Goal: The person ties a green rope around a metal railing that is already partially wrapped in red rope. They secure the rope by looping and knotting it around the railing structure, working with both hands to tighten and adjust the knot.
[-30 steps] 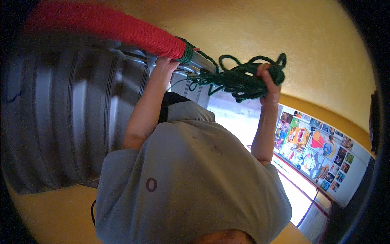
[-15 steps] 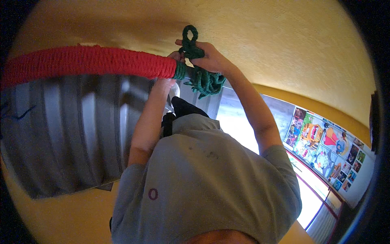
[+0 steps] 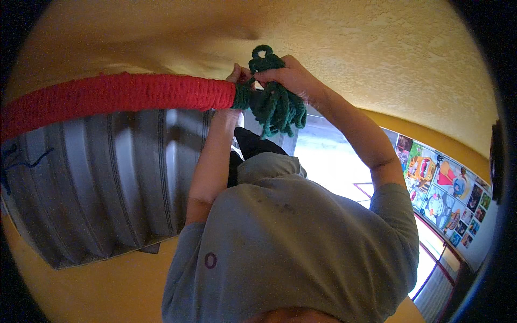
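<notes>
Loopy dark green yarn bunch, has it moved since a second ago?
Yes. Against the rectangular panel of colourful pictures, the loopy dark green yarn bunch has moved left, farther away from it, gripped in the bare right hand.

Beyond the right fingers (image 3: 267, 75) and off to their right, open room lay in front of the yellow textured surface (image 3: 371, 59). Just below them, the bunched green cord (image 3: 277, 110) blocked the way, and one loop of it stuck up above. Only a narrow gap, partly crossed by cord, parted them from the left fingers (image 3: 236, 72). The red-wrapped bar (image 3: 156, 92) barred the near side of the left fingers; farther below, the grey shirt (image 3: 296, 231) closed off passage.
</notes>
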Demonstrator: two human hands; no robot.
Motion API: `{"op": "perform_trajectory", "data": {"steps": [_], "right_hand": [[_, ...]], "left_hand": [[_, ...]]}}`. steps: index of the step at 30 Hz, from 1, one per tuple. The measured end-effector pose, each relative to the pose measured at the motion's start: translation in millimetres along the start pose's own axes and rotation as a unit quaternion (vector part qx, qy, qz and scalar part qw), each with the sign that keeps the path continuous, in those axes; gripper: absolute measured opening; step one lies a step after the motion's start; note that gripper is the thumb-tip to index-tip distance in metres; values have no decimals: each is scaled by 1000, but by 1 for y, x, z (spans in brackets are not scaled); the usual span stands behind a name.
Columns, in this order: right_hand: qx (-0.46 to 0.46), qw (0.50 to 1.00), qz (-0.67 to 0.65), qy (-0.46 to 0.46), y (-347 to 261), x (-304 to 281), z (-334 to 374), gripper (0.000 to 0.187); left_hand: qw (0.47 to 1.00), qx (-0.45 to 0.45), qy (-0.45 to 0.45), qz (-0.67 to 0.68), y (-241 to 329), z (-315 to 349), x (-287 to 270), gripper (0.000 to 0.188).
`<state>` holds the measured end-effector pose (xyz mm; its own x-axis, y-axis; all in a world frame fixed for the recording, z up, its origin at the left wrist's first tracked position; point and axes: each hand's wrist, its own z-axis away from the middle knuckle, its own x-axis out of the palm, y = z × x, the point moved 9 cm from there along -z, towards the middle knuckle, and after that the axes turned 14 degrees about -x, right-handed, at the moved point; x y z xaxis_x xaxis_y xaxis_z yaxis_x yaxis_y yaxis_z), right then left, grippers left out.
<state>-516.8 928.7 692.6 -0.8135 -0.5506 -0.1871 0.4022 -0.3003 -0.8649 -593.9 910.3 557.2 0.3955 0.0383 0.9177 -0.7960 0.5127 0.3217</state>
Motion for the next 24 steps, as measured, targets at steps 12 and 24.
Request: {"op": "perform_trajectory", "data": {"steps": [12,24], "right_hand": [[-43,992,-88,77,21,33,51,13],[-115,985,-86,93,85,69,137,23]], "left_hand": [[908,82,337,-236,1,127,-3,24],[960,-129,155,194,-61,111,54,27]]}}
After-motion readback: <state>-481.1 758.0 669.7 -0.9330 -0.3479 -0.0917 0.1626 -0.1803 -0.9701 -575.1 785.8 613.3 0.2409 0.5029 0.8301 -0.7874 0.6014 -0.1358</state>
